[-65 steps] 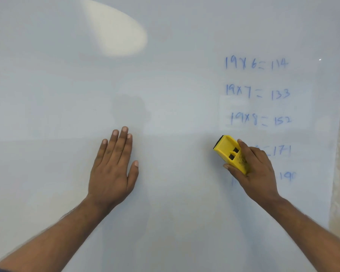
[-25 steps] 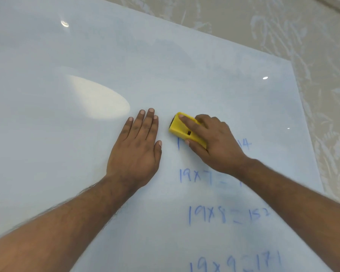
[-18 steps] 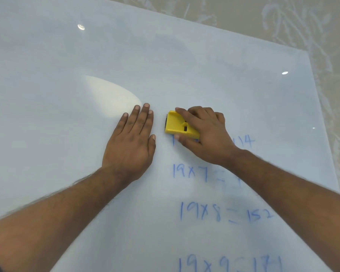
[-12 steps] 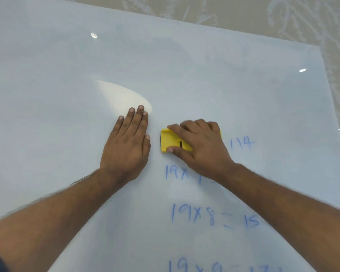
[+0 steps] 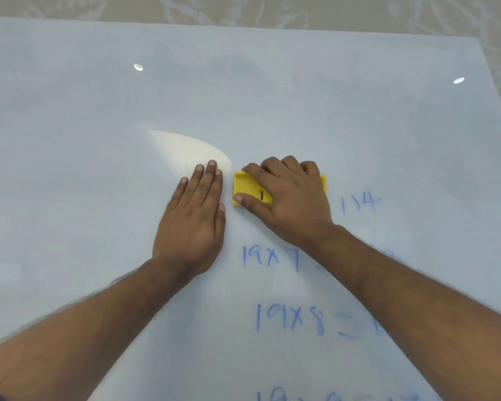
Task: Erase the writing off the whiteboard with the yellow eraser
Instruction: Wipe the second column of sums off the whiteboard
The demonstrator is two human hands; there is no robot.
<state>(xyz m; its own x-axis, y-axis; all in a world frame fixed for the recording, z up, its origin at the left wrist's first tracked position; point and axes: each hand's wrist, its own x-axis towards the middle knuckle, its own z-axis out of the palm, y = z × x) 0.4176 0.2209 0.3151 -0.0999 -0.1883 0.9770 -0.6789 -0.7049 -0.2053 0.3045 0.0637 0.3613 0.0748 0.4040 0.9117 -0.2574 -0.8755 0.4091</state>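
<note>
Blue writing in rows toward near edge of whiteboard | left hand flat, fingers straight, pressed on board | right hand grips yellow eraser on board, just beside left hand | "114" right of eraser.

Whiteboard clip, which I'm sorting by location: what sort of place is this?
Probably a classroom or study room, though little shows. A large whiteboard carries multiplication sums in blue marker, the right hand grips a yellow eraser, and beige patterned stone lies beyond the board's edge.
</note>
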